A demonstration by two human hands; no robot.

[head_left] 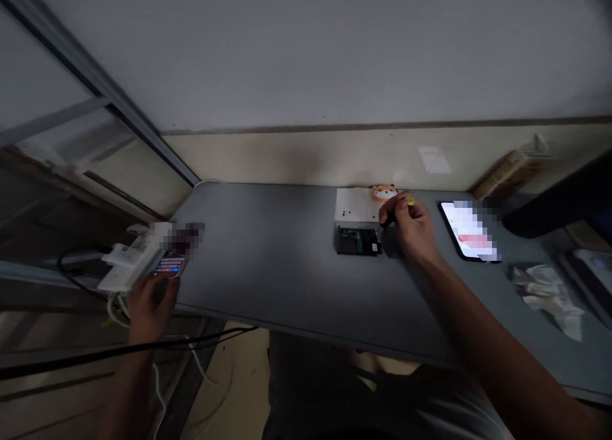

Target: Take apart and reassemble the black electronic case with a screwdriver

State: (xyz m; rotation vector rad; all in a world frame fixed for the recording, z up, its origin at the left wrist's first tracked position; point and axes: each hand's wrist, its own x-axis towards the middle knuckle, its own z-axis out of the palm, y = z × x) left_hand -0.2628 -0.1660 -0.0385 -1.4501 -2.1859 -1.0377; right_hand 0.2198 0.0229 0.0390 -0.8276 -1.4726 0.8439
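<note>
At the left end of the desk, my left hand (152,300) is closed around the lower end of a phone (171,264) with its on-screen keyboard lit. My right hand (412,226) pinches a small black screwdriver (388,220) with a yellow end, its tip pointing down and partly hidden by the fingers. Just left of the right hand lies an opened black electronic device (358,241) with a green circuit board showing. Behind it, a white sheet (352,201) carries several tiny dark dots that look like screws. An orange animal-face item (384,192) sits at the sheet's far edge.
Right of my right hand lies a second lit phone (471,231). Crumpled tissue (547,296), a black cylinder (549,201) and a box-like packet (504,172) stand further right. White adapters (129,258) with cables are at the left. The wall borders the grey desk (272,255).
</note>
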